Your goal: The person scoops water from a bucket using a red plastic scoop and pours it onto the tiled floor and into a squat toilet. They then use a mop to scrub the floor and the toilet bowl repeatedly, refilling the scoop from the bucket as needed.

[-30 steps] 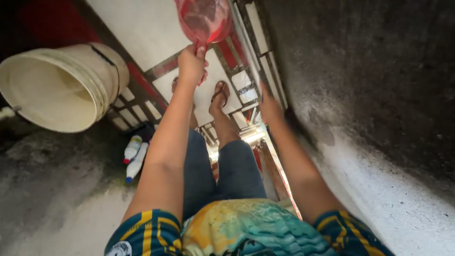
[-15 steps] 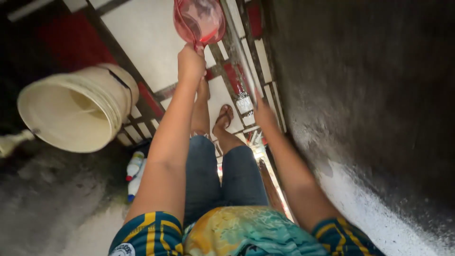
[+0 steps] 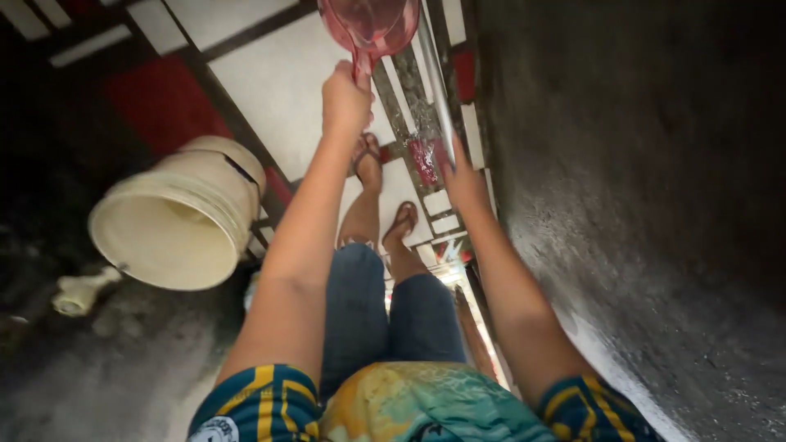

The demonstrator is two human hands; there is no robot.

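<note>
1. I see the left hand [image 3: 347,100] clenched around the short handle of a pink plastic dipper [image 3: 370,24], arm stretched out in front, the bowl at the top edge of the head view above the tiled floor [image 3: 278,90].
2. The dipper looks to me like thin translucent plastic: light when empty, stiff enough to keep its shape. I cannot tell whether it holds water; if it does, the weight would sit out beyond the fist.
3. The floor looks wet, so I judge the handle may be slippery. The handle close under the bowl, where the fist sits now, seems the best place to hold it.
4. The right hand [image 3: 463,182] holds nothing. Its fingers are spread and loose, reaching down beside the dark rough wall [image 3: 639,205], close to the red and white tile strip.
5. A cream bucket [image 3: 176,225] stands to the left, well apart from both hands. Two sandalled feet [image 3: 385,192] show between the arms.
6. Against half a second ago, the dipper's bowl now shows its open mouth more plainly rather than a red blur, and the bucket sits lower and nearer in view. The left fist grips the handle as before.
</note>
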